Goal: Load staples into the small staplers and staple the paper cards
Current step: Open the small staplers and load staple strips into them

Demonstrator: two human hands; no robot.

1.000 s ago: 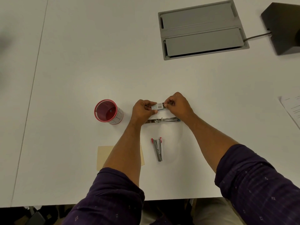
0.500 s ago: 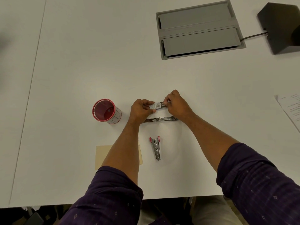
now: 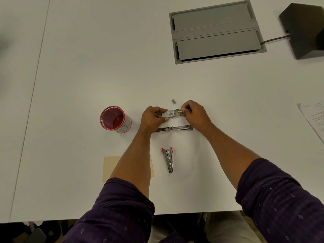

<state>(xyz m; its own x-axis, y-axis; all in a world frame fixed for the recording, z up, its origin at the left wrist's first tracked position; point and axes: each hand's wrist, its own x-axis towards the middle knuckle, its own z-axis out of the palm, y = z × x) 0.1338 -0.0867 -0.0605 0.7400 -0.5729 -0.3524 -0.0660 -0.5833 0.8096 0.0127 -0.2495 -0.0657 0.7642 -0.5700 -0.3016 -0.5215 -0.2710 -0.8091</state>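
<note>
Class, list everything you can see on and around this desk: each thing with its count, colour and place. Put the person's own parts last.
staple box: 1, pale with a barcode, held above the table between both hands
small grey piece: 1, on the table just beyond the hands
opened stapler: 1, silver, flat on the table below the hands
red stapler: 1, silver with red tips, nearer the person
cup: 1, red rim, left of the hands
paper card: 1, cream, partly under the left forearm
floor box: 1, grey, far right
printed sheets: right edge
table: 1, white
left hand: grips the box
right hand: pinches the box's right end
</note>
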